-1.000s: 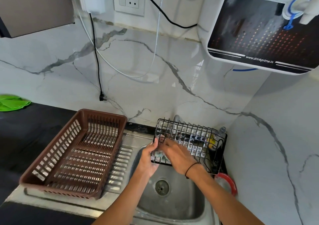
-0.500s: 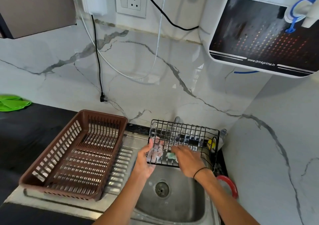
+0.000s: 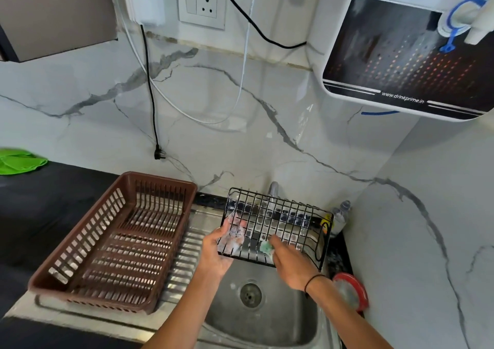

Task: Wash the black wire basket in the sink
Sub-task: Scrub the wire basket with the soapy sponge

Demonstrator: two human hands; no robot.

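Scrubbing continues over the sink: black wire basket is held in the air above the bowl, in front of the tap, its grid face turned toward the person. Compared with a second ago the basket sits a bit further left and flatter-on to the camera; its right end no longer hangs as low.

Left hand grips the basket's lower-left corner, thumb on the front of the wires, fingers curled behind the grid and showing through the foam. It has stayed on that corner throughout, so it is the anchor.

Right hand pinches a small green sponge against the lower wires. It has slid rightward along the bottom edge, from next to the left hand toward mid-basket.

Suds cling mainly to the left cells; the right half looks less lathered. Judgement: mid-scrub, pass working left to right, rinse not yet begun. No water stream is visible from the tap.

Brown plastic crate sits on the drainboard to the left, well apart.
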